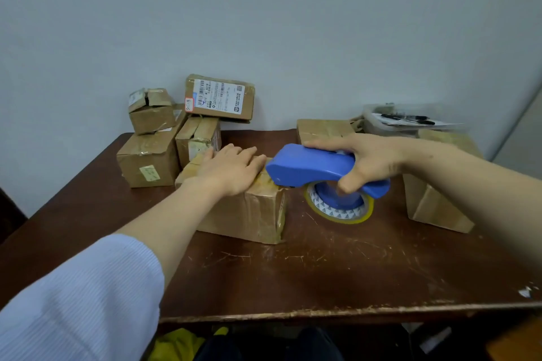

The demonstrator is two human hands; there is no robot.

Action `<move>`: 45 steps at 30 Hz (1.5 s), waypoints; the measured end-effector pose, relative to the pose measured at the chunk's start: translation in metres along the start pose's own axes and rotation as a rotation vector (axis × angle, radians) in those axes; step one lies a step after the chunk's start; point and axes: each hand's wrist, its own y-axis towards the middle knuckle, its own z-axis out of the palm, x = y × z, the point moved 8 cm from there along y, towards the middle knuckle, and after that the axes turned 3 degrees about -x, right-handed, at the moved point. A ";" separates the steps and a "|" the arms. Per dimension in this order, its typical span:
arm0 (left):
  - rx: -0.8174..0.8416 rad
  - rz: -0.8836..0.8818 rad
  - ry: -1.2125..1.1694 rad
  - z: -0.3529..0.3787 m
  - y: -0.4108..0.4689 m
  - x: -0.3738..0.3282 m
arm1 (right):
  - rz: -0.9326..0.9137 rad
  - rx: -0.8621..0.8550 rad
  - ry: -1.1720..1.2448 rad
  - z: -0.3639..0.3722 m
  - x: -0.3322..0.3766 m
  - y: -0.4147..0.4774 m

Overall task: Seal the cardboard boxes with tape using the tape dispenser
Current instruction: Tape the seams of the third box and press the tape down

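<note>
Now my left hand (231,170), fingers straight, presses the cardboard box (249,214); my right hand (371,160), fingers curled, grips the tape dispenser (308,168).

The left hand (231,173) is lying flat on top of a brown cardboard box (249,214), its fingers (246,154) straight. Just right of those fingers, the right hand (372,161) is gripping a blue plastic tape dispenser (311,167), whose nose is touching the box's edge. Below the right thumb, a roll of clear tape (340,211) is hanging over the scratched dark wooden table (322,267).
</note>
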 end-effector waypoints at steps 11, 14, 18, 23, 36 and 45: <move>0.048 0.099 0.009 -0.008 0.000 -0.011 | 0.069 0.110 0.050 0.020 -0.042 -0.033; 0.033 0.139 0.094 -0.010 0.003 -0.019 | 0.093 0.130 -0.059 0.019 -0.023 -0.016; 0.061 0.117 -0.043 -0.008 -0.002 -0.028 | 0.118 0.154 -0.153 0.009 -0.003 0.000; 0.038 0.085 0.021 -0.003 -0.007 -0.030 | 0.126 0.163 -0.227 -0.007 0.020 0.015; -0.041 0.090 0.010 -0.006 -0.012 -0.032 | 0.186 0.241 -0.509 0.018 0.050 0.042; -0.056 -0.024 -0.005 -0.008 -0.014 -0.033 | 0.334 -0.181 -0.675 -0.023 0.001 0.014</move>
